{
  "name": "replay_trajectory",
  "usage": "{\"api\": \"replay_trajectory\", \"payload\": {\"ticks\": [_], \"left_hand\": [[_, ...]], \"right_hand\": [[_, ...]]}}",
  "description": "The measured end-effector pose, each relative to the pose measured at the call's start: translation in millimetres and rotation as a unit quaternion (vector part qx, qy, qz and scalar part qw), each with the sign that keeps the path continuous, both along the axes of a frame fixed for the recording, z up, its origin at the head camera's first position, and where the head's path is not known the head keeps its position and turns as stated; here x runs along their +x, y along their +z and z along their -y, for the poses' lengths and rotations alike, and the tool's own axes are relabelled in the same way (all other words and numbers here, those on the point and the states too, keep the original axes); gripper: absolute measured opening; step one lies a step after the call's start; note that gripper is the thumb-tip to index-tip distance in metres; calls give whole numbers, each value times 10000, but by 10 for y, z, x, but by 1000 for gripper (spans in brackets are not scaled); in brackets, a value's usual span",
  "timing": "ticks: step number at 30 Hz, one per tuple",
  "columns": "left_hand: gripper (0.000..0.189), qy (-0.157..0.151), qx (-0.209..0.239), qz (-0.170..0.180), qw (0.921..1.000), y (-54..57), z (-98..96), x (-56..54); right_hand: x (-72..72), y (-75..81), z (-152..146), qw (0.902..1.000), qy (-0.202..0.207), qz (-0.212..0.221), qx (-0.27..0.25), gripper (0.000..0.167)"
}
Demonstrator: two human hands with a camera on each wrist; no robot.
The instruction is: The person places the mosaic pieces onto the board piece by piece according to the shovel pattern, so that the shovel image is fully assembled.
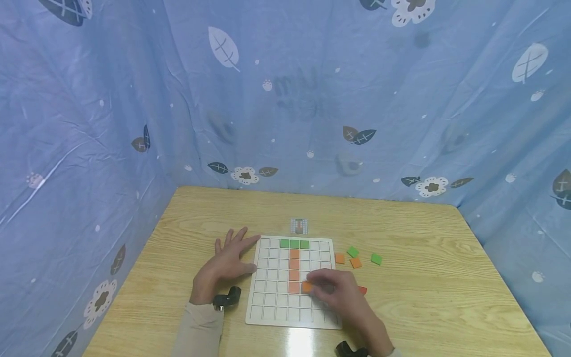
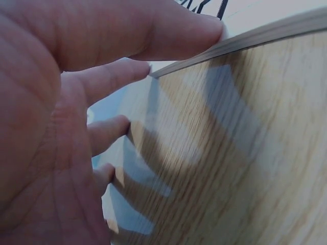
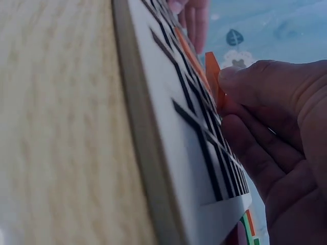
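A white grid board [image 1: 265,314] lies on the wooden table, with three green tiles [image 1: 295,244] in its far row and a column of several orange tiles [image 1: 294,264] running toward me below the middle one. My right hand [image 1: 341,292] pinches an orange tile [image 3: 213,76] between thumb and finger, close over the board just right of the column's near end. In the right wrist view that tile is tilted against the board's surface. My left hand [image 1: 229,260] has its fingers spread at the board's left edge, with thumb [image 2: 189,35] and index fingertip touching the edge.
Right of the board lie loose orange tiles [image 1: 355,263] and green tiles [image 1: 376,259]. A red piece [image 1: 363,289] is partly hidden behind the right hand. A small picture card [image 1: 299,226] lies beyond the board. Blue patterned cloth [image 1: 312,99] hangs behind the table and along its sides.
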State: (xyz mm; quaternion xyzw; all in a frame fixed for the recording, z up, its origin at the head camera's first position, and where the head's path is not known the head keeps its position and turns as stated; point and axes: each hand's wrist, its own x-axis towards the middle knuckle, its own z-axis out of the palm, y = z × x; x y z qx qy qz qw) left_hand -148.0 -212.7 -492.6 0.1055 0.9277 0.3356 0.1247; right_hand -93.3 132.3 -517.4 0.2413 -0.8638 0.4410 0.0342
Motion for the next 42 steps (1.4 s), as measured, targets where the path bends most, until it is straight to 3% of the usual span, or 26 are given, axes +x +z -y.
{"api": "replay_trajectory", "payload": {"ticks": [23, 31, 38, 42], "left_hand": [[86, -34, 19, -49, 10000, -17, 18, -10], [87, -26, -20, -13, 10000, -11, 3, -17], [87, -51, -53, -49, 10000, -18, 16, -20], [86, -52, -36, -36, 10000, -6, 14, -14]], "right_hand": [[27, -8, 93, 9969, 95, -714, 324, 29], [6, 127, -37, 9996, -198, -185, 127, 29], [-125, 315, -340, 9989, -451, 65, 75, 29], [-216, 393, -568, 9978, -484, 324, -319, 31]]}}
